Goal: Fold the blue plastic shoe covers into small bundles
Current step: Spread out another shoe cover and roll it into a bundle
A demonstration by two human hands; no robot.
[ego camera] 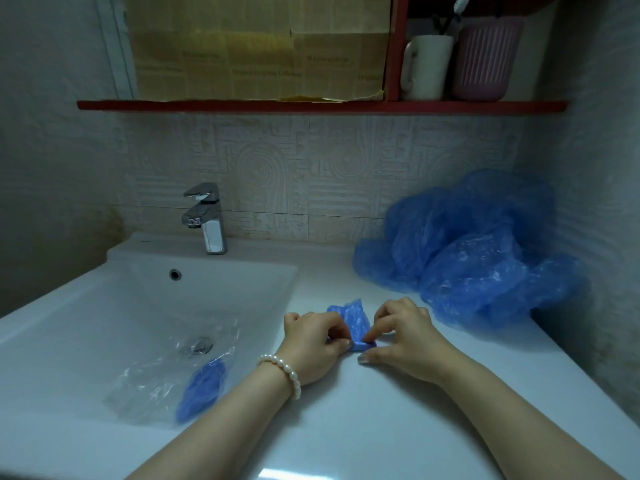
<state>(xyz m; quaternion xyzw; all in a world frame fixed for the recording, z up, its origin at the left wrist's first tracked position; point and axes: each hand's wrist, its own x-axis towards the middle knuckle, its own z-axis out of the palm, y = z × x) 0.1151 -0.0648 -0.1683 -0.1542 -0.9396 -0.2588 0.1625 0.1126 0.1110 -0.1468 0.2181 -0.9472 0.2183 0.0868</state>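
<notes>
Head view: both hands' fingers (341, 342) pinch shoe cover (351, 320).

- Bare white countertop (346, 410) is seen at 6 o'clock of the folded shoe cover (349, 323).
- Passage at 2 o'clock is blocked by the pile of loose shoe covers (467, 258), near the right hand (405, 341).
- At 9 o'clock, the sink basin (145, 306) is partly occupied by a clear bag (156, 386).
- At 11 o'clock, the faucet (206, 220) stands well apart.

Dim bluish light, dark corners, bowed edges.
</notes>
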